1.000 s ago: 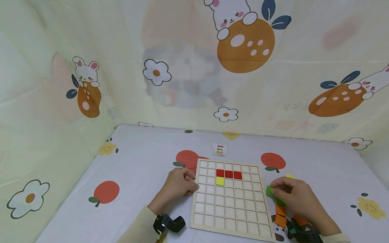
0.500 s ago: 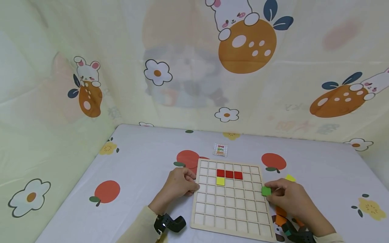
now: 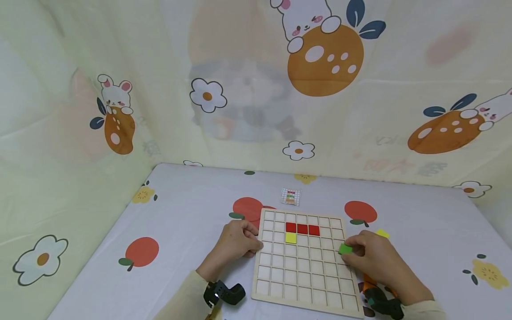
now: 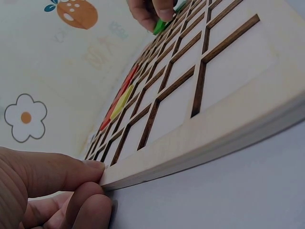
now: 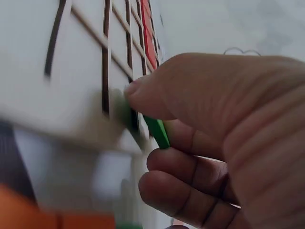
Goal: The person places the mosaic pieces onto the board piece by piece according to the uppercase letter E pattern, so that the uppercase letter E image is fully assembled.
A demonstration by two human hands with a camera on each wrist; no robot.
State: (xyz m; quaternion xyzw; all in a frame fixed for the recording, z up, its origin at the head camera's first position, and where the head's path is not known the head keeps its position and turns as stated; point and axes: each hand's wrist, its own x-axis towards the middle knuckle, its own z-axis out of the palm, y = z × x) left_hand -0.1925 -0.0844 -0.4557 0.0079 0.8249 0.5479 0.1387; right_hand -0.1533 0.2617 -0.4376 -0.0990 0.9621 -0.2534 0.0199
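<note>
Right wrist: right hand (image 5: 214,119) partly hides pinched green tile (image 5: 158,133); orange (image 5: 52,213) blurred.

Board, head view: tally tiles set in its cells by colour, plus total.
Red tiles: 3
Yellow tile: 1
Green tile: 0 set; it's in the right hand
Total set: 4

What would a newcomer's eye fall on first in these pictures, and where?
Most likely the row of three red tiles on the far part of the grid board, with a yellow tile just in front of its left end. Next, probably, the green tile pinched in the fingers of the right hand at the board's right edge. The biggest orange-brown fruit printed on the cloth behind is striking too.
</note>
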